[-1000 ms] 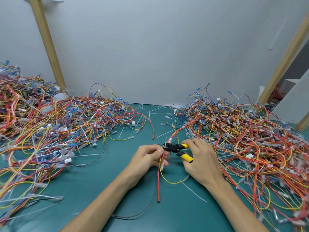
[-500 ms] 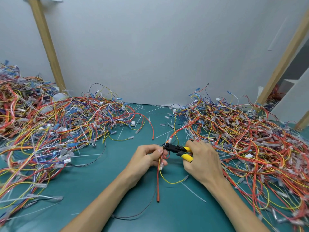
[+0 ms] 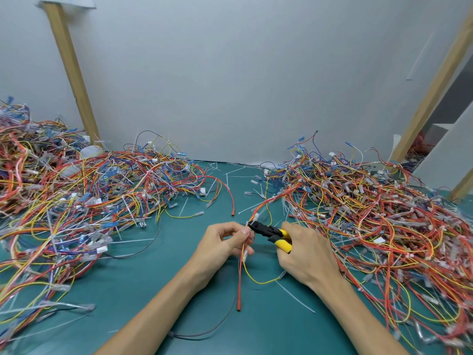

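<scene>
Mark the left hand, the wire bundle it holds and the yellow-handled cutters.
left hand (image 3: 221, 245), head view, back of the hand.
wire bundle (image 3: 240, 278), head view, red strand hanging below the fingers.
yellow-handled cutters (image 3: 270, 233), head view, black joint near the pivot.

A bare strip of bench (image 3: 143, 285) runs between the left wire heap (image 3: 64, 206) and the right wire heap (image 3: 378, 221), open up to the wall (image 3: 243, 85). Loose cable ties (image 3: 226, 181) litter its far end. The right heap crowds the right hand (image 3: 304, 254).
</scene>
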Tool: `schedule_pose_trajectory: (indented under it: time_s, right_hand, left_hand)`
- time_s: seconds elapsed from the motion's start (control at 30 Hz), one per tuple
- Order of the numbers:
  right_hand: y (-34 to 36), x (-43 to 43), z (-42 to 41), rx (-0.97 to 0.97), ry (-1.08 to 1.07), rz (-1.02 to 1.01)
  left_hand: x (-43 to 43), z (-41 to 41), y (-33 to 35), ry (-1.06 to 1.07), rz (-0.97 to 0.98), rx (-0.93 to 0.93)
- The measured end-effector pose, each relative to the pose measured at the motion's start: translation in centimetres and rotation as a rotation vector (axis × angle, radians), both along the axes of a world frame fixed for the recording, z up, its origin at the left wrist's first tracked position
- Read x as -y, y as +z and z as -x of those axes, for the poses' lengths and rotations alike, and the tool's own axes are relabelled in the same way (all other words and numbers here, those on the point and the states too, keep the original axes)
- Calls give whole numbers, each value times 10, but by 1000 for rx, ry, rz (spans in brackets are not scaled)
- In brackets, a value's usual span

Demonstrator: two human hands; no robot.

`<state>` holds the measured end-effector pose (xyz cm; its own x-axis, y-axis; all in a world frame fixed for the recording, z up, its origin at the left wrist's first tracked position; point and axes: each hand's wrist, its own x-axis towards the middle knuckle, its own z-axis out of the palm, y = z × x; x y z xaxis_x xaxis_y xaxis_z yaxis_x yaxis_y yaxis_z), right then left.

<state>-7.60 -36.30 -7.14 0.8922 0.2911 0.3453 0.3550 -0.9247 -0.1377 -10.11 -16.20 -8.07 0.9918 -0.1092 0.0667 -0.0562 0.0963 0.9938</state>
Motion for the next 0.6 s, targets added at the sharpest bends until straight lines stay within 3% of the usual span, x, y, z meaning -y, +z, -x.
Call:
schedule_pose_trajectory:
  time_s: [0.6]
  right_hand:
    - [2,0,0,-56,-28,-26]
  left_hand:
    - [-1,0,1,-49,40,-5]
